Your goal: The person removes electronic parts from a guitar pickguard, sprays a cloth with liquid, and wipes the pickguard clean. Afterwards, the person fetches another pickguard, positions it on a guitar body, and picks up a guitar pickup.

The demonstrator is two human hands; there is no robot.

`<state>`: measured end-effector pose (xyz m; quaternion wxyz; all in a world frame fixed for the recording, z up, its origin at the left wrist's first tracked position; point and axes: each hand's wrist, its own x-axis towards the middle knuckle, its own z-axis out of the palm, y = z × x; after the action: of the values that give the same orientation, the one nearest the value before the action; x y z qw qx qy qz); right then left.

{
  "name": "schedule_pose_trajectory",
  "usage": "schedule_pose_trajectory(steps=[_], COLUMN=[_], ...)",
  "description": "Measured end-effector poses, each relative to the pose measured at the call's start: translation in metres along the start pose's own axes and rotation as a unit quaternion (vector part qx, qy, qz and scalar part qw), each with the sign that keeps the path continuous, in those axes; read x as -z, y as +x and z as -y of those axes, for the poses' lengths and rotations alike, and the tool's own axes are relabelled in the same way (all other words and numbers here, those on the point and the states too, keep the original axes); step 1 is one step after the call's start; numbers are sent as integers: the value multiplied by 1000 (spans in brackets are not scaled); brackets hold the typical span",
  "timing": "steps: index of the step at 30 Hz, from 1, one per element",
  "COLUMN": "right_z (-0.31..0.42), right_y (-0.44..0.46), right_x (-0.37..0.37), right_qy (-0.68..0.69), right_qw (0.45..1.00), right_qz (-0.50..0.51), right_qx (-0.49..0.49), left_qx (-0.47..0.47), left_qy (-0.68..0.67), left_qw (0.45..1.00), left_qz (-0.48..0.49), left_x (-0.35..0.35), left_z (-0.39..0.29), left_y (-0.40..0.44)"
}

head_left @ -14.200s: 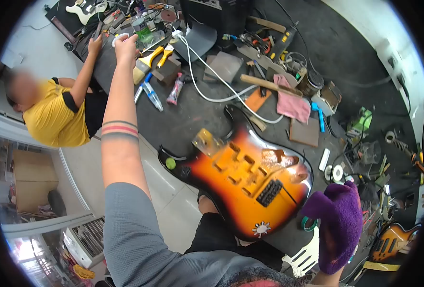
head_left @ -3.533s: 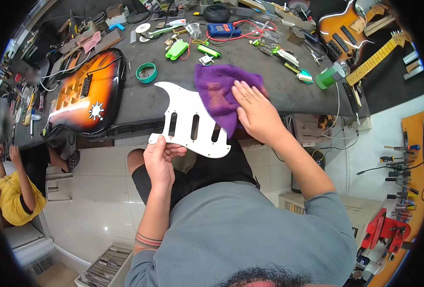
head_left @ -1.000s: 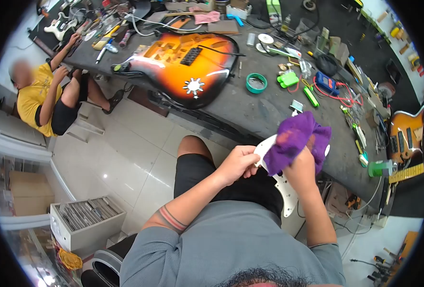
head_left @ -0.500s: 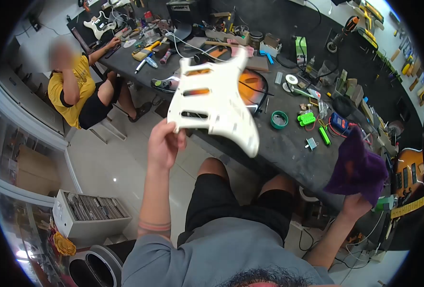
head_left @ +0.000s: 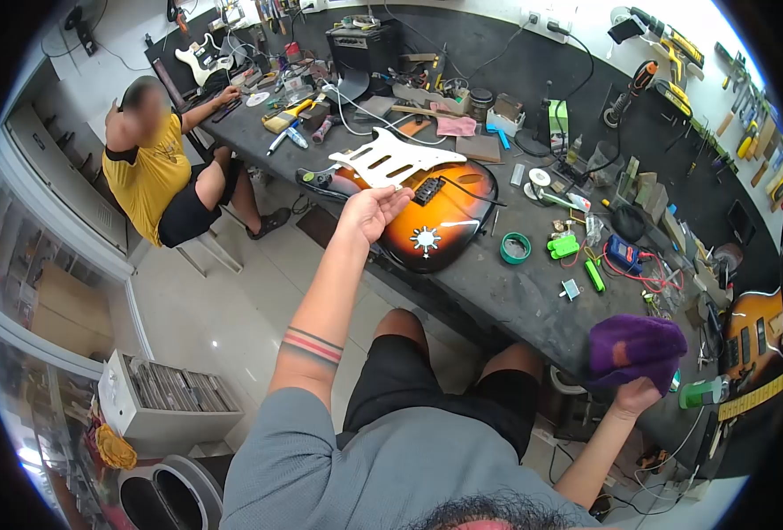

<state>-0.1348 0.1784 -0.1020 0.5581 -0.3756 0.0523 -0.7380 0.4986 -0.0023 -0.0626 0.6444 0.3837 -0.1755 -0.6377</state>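
A white electric guitar pickguard (head_left: 391,162) with three slots lies over, or just above, a sunburst guitar body (head_left: 444,216) on the bench; I cannot tell whether it rests on it. My left hand (head_left: 376,212) pinches the pickguard's near edge, close to the black bridge (head_left: 427,190). On the body's near side is a white sun-shaped decal (head_left: 425,239). At the bench's right front edge, my right hand (head_left: 639,396) grips a crumpled purple cloth (head_left: 634,346), which hides part of the fingers.
On the dark workbench (head_left: 524,287) sit a green round container (head_left: 515,248), bright green pickups (head_left: 563,246), a blue multimeter (head_left: 624,253) and a solder spool (head_left: 540,177). Another sunburst guitar (head_left: 753,329) stands far right. A person in a yellow shirt (head_left: 148,172) sits at the left.
My left hand has moved forward and right, lowering the pickguard from upright to nearly flat over the guitar body. The purple cloth in my right hand has dropped slightly.
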Motion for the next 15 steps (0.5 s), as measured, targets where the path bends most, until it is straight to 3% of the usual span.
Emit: schedule_pose_trajectory(steps=[4,8,11,13,15], right_z=[-2,33,53,74,83], right_y=[-7,-9,-14,-26,-43], right_x=[4,-1,-29,-28,-35], right_qy=[35,-1,-153,-188,-81], right_qw=[999,998,927,941,974], right_qz=[4,-21,-289,-214,-151], right_qx=[-9,63,186,183,147], left_qx=[-35,-122,-77,-37,42], left_qy=[15,219,222,188,219], left_qw=[999,966,957,962,958], left_qz=[5,62,172,193,179], left_x=[-2,-31,-51,-68,-83], left_z=[2,3,23,52,90], left_y=[-6,-79,-132,-161,-186])
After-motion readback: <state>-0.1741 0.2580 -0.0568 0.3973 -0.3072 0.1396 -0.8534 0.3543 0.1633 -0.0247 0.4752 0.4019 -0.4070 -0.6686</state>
